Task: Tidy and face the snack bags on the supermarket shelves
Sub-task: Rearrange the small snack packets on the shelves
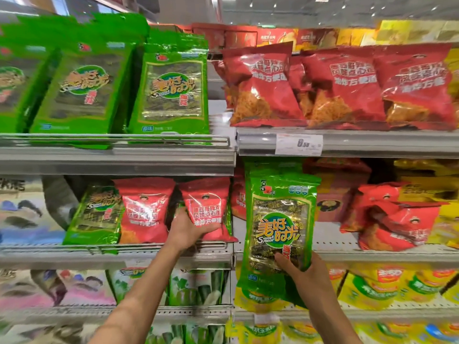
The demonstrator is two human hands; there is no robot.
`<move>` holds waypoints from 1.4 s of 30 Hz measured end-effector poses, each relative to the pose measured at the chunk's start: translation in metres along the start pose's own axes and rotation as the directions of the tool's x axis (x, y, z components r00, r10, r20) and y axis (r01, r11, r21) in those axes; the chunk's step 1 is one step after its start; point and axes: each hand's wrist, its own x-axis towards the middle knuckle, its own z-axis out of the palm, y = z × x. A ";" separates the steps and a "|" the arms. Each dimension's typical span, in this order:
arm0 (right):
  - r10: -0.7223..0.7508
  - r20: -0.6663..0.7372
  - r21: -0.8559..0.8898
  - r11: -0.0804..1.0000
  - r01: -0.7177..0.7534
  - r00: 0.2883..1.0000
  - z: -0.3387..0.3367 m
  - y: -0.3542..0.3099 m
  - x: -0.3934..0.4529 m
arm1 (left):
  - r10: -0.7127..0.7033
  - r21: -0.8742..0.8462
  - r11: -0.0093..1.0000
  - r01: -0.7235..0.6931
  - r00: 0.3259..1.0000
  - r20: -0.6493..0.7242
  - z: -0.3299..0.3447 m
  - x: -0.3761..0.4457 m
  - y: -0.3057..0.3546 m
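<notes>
My right hand [306, 269] grips the lower edge of a green seaweed snack bag [278, 219] and holds it upright in front of the right-hand shelves. My left hand [190, 230] grips the bottom of a red noodle-snack bag [207, 207] standing on the middle left shelf. Beside that one stands another red bag [144, 209], and left of it a green seaweed bag [98, 214]. On the upper left shelf stand more green seaweed bags [171, 90]. Red noodle-snack bags [340, 85] fill the upper right shelf.
A wire rail [119, 140] runs along the front of the upper left shelf. A price tag [299, 144] sits on the upper right shelf edge. Tumbled red bags [392, 219] lie on the middle right shelf, yellow bags [387, 286] below.
</notes>
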 end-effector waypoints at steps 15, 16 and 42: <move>0.068 -0.044 0.047 0.997 -0.066 0.997 0.013 0.015 -0.015 | -0.090 -0.352 0.929 0.116 0.992 0.089 -0.003 0.009 0.027; 0.062 -0.050 0.045 0.997 -0.059 0.997 0.012 0.013 -0.015 | -0.081 -0.380 0.919 0.106 0.993 0.081 -0.005 0.007 0.031; 0.106 0.143 -0.134 0.987 -0.087 0.984 0.143 -0.042 0.043 | -0.206 -0.398 0.903 0.164 0.977 -0.064 -0.123 -0.112 -0.064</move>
